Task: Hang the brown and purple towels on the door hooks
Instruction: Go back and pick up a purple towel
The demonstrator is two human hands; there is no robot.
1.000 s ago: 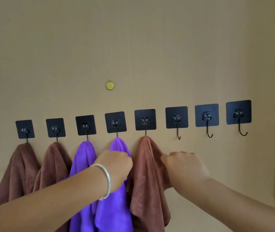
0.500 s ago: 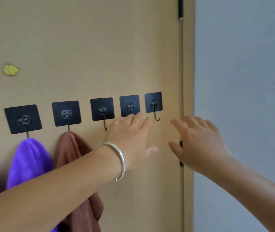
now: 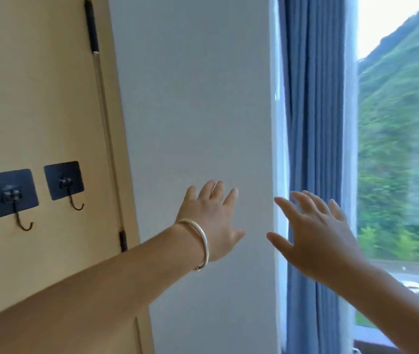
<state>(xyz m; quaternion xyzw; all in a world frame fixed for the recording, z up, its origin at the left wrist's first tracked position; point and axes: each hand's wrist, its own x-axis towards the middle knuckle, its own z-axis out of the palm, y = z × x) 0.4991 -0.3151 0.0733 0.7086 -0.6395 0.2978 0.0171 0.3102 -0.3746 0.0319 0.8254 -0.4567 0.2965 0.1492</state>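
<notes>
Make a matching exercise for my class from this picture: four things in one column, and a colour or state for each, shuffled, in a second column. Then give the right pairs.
Things:
1. left hand
2. hooks
3. curtain
4. door

Descriptions:
A. blue, hanging in folds
B. tan
C. bare, nothing hanging on them
D. open, with a bangle at the wrist

Pairs: 1-D, 2-C, 3-A, 4-B

A pale grey wall (image 3: pixel 193 123) is flanked by a blue curtain (image 3: pixel 313 123). Green hillside (image 3: pixel 402 149) is seen through the window (image 3: pixel 397 277).
</notes>
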